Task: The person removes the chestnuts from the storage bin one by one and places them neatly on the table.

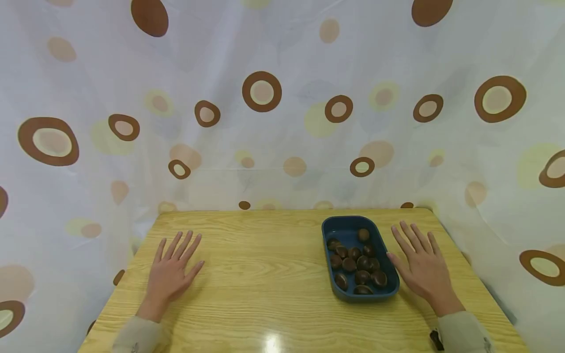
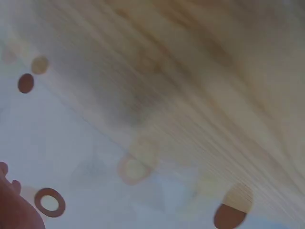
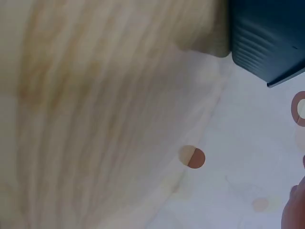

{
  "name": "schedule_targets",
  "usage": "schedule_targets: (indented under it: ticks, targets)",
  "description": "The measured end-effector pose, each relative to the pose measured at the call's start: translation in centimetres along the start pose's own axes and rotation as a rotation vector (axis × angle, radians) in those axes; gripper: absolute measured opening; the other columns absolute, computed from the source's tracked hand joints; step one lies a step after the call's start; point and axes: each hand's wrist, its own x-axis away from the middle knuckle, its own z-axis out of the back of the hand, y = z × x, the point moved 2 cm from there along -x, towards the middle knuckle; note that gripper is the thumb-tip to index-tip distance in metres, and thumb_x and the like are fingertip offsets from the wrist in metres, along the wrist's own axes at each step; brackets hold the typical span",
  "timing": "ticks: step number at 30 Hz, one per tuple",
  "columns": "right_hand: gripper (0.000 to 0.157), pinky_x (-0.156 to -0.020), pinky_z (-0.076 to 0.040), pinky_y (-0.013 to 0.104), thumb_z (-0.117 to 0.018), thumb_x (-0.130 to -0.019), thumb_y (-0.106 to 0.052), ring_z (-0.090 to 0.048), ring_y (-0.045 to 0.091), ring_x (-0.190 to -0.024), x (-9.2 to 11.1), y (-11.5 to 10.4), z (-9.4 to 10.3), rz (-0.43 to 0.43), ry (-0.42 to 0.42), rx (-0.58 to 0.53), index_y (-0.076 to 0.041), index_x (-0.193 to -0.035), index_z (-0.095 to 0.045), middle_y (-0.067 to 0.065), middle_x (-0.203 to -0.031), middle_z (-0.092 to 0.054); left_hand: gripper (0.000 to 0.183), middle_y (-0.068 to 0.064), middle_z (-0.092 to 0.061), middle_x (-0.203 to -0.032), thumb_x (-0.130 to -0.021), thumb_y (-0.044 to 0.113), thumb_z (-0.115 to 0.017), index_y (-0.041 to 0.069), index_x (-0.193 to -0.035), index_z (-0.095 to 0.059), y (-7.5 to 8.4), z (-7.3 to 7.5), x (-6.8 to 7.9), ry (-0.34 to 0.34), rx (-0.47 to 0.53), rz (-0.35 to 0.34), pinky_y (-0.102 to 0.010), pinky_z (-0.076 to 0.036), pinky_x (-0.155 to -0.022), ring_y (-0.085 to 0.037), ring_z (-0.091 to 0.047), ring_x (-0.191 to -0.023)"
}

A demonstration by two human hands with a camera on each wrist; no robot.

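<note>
My left hand [image 1: 169,274] is held palm down over the left side of the wooden table [image 1: 260,255], fingers spread and holding nothing. On the right, my right hand [image 1: 423,269] is spread the same way, its thumb tip right at the rim of a dark blue rectangular tray [image 1: 393,294]. Several round, shiny dark brown pieces [image 1: 363,263], chestnut-like in look, lie in that tray, mostly toward its near end. A corner of the tray [image 3: 267,43] shows in the right wrist view. Only a bit of the left hand [image 2: 19,210] appears in the left wrist view.
A white curtain [image 1: 282,137] with brown, yellow and peach ovals hangs behind the table and along both sides. By the right sleeve [image 1: 465,333] there is a small black object [image 1: 436,339]. Light glares off the table's near part.
</note>
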Motion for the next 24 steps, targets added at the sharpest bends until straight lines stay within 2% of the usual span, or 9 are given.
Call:
schedule_targets:
  ticks: [3, 7, 9, 12, 17, 20, 21, 23, 24]
  targets:
    - [0.068, -0.125, -0.021, 0.059, -0.057, -0.106, -0.042, -0.03, 0.038, -0.153, -0.5, -0.4, 0.2, -0.035, 0.017, -0.081, -0.021, -0.165, -0.031, 0.011, -0.169, -0.032, 0.067, -0.008, -0.045, -0.162, -0.103, 0.051, -0.055, 0.023, -0.161, -0.04, 2.6, -0.5, -1.7, -0.028, 0.075, 0.045, -0.057, -0.018, -0.127, -0.035, -0.04, -0.149]
    - [0.062, -0.098, -0.039, 0.07, -0.055, -0.108, -0.032, -0.047, 0.049, -0.131, -1.0, -0.9, 0.3, -0.137, -0.015, -0.239, -0.02, -0.165, -0.031, 0.022, -0.155, -0.045, 0.065, -0.011, -0.052, -0.156, -0.103, 0.04, -0.059, 0.019, -0.161, -0.039, 6.4, -1.3, -4.2, -0.064, 0.231, 0.091, -0.061, -0.038, -0.114, -0.038, -0.05, -0.139]
    - [0.058, -0.086, -0.045, 0.065, -0.049, -0.111, -0.031, -0.053, 0.046, -0.117, -1.3, -1.0, 0.2, -0.207, -0.051, -0.329, -0.018, -0.165, -0.031, 0.024, -0.144, -0.05, 0.062, -0.012, -0.057, -0.15, -0.105, 0.037, -0.058, 0.019, -0.161, -0.039, 8.4, -1.8, -5.4, -0.095, 0.351, 0.12, -0.061, -0.048, -0.104, -0.038, -0.056, -0.132]
    - [0.054, -0.072, -0.046, 0.048, -0.041, -0.114, -0.032, -0.055, 0.031, -0.094, -1.6, -0.9, -0.1, -0.292, -0.099, -0.437, -0.015, -0.164, -0.033, 0.021, -0.127, -0.055, 0.055, -0.013, -0.063, -0.14, -0.108, 0.037, -0.054, 0.019, -0.16, -0.042, 11.5, -2.3, -7.0, -0.154, 0.541, 0.158, -0.053, -0.057, -0.09, -0.033, -0.065, -0.117]
    - [0.053, -0.073, -0.05, 0.037, -0.035, -0.115, -0.038, -0.056, 0.023, -0.076, -1.8, -0.6, -0.8, -0.374, -0.17, -0.562, -0.014, -0.162, -0.037, 0.019, -0.113, -0.06, 0.048, -0.006, -0.067, -0.128, -0.111, 0.039, -0.049, 0.019, -0.154, -0.049, 16.0, -3.3, -8.9, -0.253, 0.779, 0.181, -0.033, -0.055, -0.077, -0.017, -0.066, -0.098]
    - [0.057, -0.072, -0.052, 0.035, -0.03, -0.114, -0.044, -0.057, 0.028, -0.074, -1.8, -0.6, -1.3, -0.429, -0.231, -0.621, -0.014, -0.162, -0.038, 0.02, -0.105, -0.06, 0.047, -0.002, -0.066, -0.126, -0.111, 0.042, -0.048, 0.02, -0.151, -0.051, 18.2, -4.1, -9.8, -0.298, 0.857, 0.18, -0.029, -0.053, -0.075, -0.014, -0.065, -0.096]
    - [0.058, -0.069, -0.049, 0.033, -0.029, -0.114, -0.046, -0.058, 0.028, -0.077, -1.8, -0.6, -1.5, -0.443, -0.248, -0.624, -0.013, -0.161, -0.039, 0.019, -0.104, -0.061, 0.047, -0.002, -0.066, -0.126, -0.111, 0.043, -0.048, 0.02, -0.151, -0.052, 18.9, -4.3, -10.1, -0.309, 0.881, 0.179, -0.029, -0.054, -0.075, -0.014, -0.065, -0.096]
    - [0.062, -0.083, -0.054, 0.044, -0.027, -0.114, -0.049, -0.064, 0.038, -0.097, -1.9, -0.6, -1.8, -0.465, -0.282, -0.655, -0.011, -0.161, -0.038, 0.025, -0.118, -0.063, 0.047, -0.002, -0.066, -0.127, -0.111, 0.044, -0.047, 0.02, -0.15, -0.052, 20.1, -4.8, -10.8, -0.322, 0.916, 0.173, -0.029, -0.053, -0.075, -0.014, -0.064, -0.095]
    - [0.063, -0.093, -0.053, 0.051, -0.026, -0.113, -0.05, -0.062, 0.042, -0.111, -1.9, -0.7, -2.0, -0.473, -0.297, -0.672, -0.011, -0.161, -0.037, 0.027, -0.129, -0.062, 0.047, -0.001, -0.066, -0.127, -0.11, 0.045, -0.047, 0.021, -0.15, -0.053, 20.7, -5.1, -11.1, -0.329, 0.931, 0.173, -0.028, -0.053, -0.074, -0.013, -0.064, -0.094]
